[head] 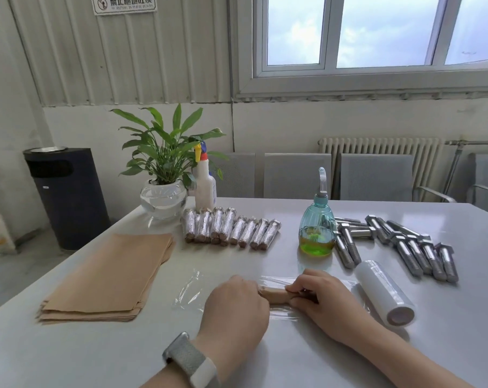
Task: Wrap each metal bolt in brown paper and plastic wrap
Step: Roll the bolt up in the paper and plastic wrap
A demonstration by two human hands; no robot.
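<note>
Both hands low at the near edge of the white worktop [265, 219], close together around one paper-wrapped bolt [275, 294]. Left hand [235, 306] curled over the left end of the bolt, knuckles up, fingers hidden underneath; a grey watch [192, 359] on its wrist. Right hand [325, 299] gripping the right end, fingers bent and pinching the brown wrap from the top. Only a short middle part of the brown bundle visible between the two hands.

Under the bolt, a loose sheet of clear plastic wrap [192, 289] spread flat on the worktop, wrinkled at its left side and reaching right toward the roll of plastic wrap [384, 292], lying just beside the right hand.

On the left, a stack of brown paper sheets [108, 275], well apart from the hands. Behind the hands, a row of finished wrapped bolts [230, 229], shiny with plastic, side by side. On the right, a group of bare metal bolts [399, 245], some lying parallel, some crossed. Between the two groups, a teal pump bottle [318, 228] with green liquid at the bottom, standing upright.

At the far left corner of the worktop, a green plant in a round glass bowl [164, 191] and, touching distance beside it, a white spray bottle [205, 186]. On the floor behind, a dark bin [66, 197].
</note>
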